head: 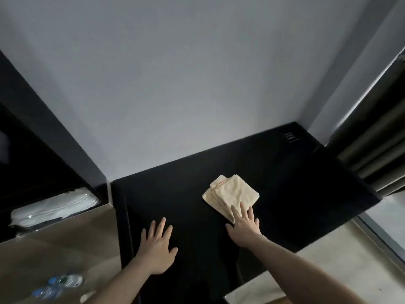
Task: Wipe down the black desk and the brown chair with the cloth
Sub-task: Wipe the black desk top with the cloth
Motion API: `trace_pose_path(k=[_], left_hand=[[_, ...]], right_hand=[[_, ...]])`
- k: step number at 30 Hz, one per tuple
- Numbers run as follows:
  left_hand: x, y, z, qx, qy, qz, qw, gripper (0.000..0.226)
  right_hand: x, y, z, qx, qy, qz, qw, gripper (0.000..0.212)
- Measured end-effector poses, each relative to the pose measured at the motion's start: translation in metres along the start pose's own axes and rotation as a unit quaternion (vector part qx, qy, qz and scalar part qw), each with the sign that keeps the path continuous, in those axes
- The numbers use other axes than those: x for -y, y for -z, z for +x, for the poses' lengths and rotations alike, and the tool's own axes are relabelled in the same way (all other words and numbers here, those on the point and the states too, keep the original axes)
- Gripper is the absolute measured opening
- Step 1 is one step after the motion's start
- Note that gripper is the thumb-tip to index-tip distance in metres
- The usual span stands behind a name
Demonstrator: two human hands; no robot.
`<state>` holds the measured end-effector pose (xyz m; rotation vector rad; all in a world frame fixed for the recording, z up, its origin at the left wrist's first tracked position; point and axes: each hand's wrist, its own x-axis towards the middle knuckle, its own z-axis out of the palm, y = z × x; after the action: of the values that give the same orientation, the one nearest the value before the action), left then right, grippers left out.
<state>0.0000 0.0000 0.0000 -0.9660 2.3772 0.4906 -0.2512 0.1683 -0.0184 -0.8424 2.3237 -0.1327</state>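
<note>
You are wiping the black desk (175,194). The folded cloth (231,195) is lying on the surface right of centre, and your right hand (244,230) is pressing its near edge with straight, spread fingers, grip apart. Your left hand (156,246) is resting flat on the surface, also apart, holding nothing. Be keeping the palm over the cloth and sweeping in overlapping passes toward the wall (175,95). The brown chair is not in view.

Pale grey wall (175,84), dark curtain (377,137) at right.
</note>
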Motion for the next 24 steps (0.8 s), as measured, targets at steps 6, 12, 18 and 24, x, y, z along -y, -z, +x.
trace_pose_path(k=[6,12,18,24], left_hand=[[-0.001,-0.013,0.026,0.034,0.032,0.028,0.999,0.079],[0.004,-0.018,0.031,0.046,0.035,0.039,0.998,0.077],[0.005,-0.027,0.017,0.054,0.017,0.02,0.998,0.073],[0.015,-0.056,-0.018,0.074,-0.012,0.04,0.996,0.072]], right_hand=[[-0.011,-0.002,0.07,0.061,-0.007,-0.004,0.998,0.076],[-0.014,-0.023,0.073,0.035,0.039,-0.077,0.996,0.064],[-0.014,-0.075,-0.004,0.083,0.064,-0.049,0.993,0.061],[-0.01,-0.131,-0.081,0.118,0.062,0.004,0.991,0.047]])
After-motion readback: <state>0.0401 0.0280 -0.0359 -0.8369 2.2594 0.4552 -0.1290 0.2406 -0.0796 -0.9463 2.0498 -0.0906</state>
